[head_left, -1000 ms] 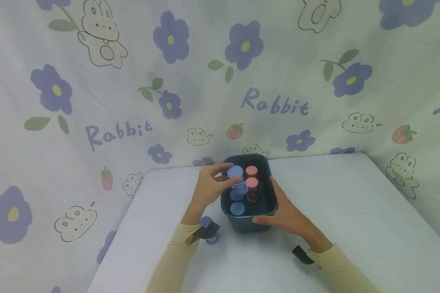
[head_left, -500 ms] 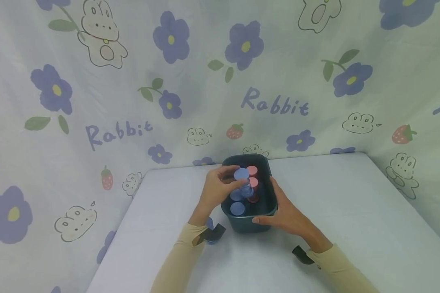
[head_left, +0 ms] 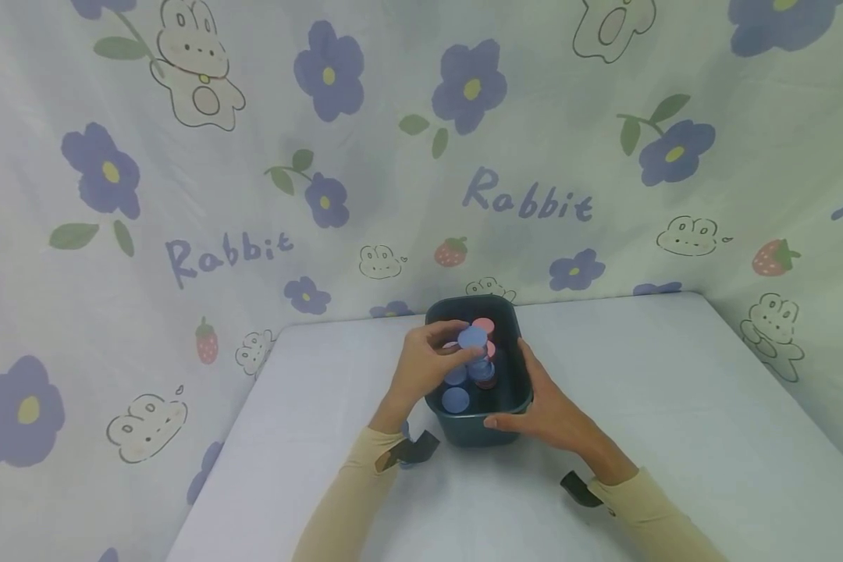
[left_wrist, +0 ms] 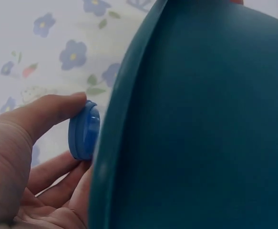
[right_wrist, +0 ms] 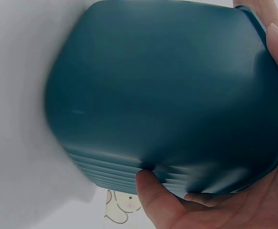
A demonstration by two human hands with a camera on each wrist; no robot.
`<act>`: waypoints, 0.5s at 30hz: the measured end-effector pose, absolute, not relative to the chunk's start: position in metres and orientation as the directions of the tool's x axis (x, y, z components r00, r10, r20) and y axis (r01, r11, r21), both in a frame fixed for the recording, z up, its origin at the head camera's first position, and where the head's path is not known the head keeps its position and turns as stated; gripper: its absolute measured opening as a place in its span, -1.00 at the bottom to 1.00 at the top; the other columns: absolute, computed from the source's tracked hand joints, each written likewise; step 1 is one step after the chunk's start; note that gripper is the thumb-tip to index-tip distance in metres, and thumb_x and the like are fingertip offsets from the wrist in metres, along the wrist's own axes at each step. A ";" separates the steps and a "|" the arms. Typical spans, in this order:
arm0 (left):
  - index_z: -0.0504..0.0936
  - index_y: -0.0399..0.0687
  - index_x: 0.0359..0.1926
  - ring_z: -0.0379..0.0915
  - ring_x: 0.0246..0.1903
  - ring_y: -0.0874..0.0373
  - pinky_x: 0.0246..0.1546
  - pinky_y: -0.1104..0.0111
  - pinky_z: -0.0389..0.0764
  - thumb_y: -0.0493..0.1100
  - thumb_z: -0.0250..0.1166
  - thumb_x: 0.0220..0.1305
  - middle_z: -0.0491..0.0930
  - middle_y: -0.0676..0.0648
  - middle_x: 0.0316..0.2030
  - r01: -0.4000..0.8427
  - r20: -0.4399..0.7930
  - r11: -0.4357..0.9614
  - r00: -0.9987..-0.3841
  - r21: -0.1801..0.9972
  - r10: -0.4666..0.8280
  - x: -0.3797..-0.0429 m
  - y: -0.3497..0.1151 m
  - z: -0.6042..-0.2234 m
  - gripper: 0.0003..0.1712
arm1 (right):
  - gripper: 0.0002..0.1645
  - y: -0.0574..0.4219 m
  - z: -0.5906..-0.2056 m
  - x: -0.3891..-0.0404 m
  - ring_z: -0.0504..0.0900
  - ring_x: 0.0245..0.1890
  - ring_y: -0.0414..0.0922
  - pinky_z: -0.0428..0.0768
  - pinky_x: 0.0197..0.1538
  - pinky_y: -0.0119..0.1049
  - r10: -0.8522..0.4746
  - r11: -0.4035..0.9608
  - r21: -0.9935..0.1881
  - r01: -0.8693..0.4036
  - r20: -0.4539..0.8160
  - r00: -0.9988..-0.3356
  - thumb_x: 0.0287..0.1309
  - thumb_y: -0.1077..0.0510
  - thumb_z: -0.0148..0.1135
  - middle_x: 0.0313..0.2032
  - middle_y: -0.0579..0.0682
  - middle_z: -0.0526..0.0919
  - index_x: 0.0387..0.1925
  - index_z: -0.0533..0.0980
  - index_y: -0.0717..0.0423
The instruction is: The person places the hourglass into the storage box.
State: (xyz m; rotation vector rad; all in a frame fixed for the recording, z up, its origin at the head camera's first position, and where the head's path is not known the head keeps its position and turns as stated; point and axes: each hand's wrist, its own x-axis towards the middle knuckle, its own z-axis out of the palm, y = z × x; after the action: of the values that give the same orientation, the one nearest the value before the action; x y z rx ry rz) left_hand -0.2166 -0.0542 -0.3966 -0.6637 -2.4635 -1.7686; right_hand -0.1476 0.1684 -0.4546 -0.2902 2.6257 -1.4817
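My left hand (head_left: pixel 421 363) pinches a small blue piece (head_left: pixel 473 338) between thumb and fingers. It has a flat round cap and a see-through lower part, and hangs over the dark teal bin (head_left: pixel 478 431). From the left wrist, its blue cap (left_wrist: pixel 84 133) shows edge-on beside the bin's rim (left_wrist: pixel 122 105). My right hand (head_left: pixel 555 410) grips the bin's right side, thumb near the front rim, fingers against the ribbed wall (right_wrist: pixel 110 171). Inside the bin stand pink-topped pieces (head_left: pixel 483 325), partly covered by the held one, and blue-topped pieces (head_left: pixel 455 400).
Another blue piece (head_left: pixel 405 430) stands on the white table (head_left: pixel 639 375) left of the bin, mostly hidden behind my left wrist. A patterned cloth (head_left: pixel 393 195) with flowers and rabbits hangs right behind the table.
My left hand has moved right and slightly toward me with the blue piece, from the bin's left row to over the pink ones. My right hand has stayed on the bin.
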 end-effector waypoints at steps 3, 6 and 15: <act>0.74 -0.03 0.06 0.73 0.05 0.08 0.16 0.18 0.72 -0.03 0.60 0.10 0.75 -0.04 0.01 0.357 0.262 0.270 -0.907 0.894 0.331 -0.217 -0.051 -0.399 -0.51 | 0.63 0.168 -0.455 -0.148 -0.05 0.65 0.27 0.14 0.48 0.48 -0.220 0.503 -0.858 -0.108 -0.005 -0.976 -0.11 -0.38 0.58 0.69 0.06 -0.23 0.66 -0.36 -0.16; 0.74 -0.06 0.09 0.73 0.08 0.05 0.12 0.23 0.74 -0.01 0.60 0.11 0.75 -0.05 0.04 0.344 0.243 0.277 -0.908 0.897 0.342 -0.216 -0.049 -0.402 -0.48 | 0.63 0.168 -0.455 -0.148 -0.06 0.66 0.26 0.12 0.49 0.48 -0.220 0.500 -0.859 -0.107 -0.007 -0.976 -0.10 -0.37 0.58 0.69 0.06 -0.23 0.66 -0.36 -0.15; 0.75 -0.06 0.07 0.74 0.07 0.07 0.10 0.26 0.74 -0.01 0.61 0.09 0.77 -0.05 0.03 0.312 0.177 0.331 -0.908 0.891 0.380 -0.215 -0.044 -0.408 -0.47 | 0.63 0.168 -0.455 -0.148 -0.05 0.66 0.25 0.15 0.48 0.48 -0.213 0.504 -0.859 -0.096 -0.015 -0.977 -0.11 -0.38 0.58 0.69 0.06 -0.22 0.67 -0.35 -0.15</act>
State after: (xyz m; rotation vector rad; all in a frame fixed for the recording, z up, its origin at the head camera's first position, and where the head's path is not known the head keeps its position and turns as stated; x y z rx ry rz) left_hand -0.2153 -0.0444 -0.4081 -0.6806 -2.6141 -1.7249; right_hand -0.1478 0.1677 -0.4545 -0.2711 2.6190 -1.4838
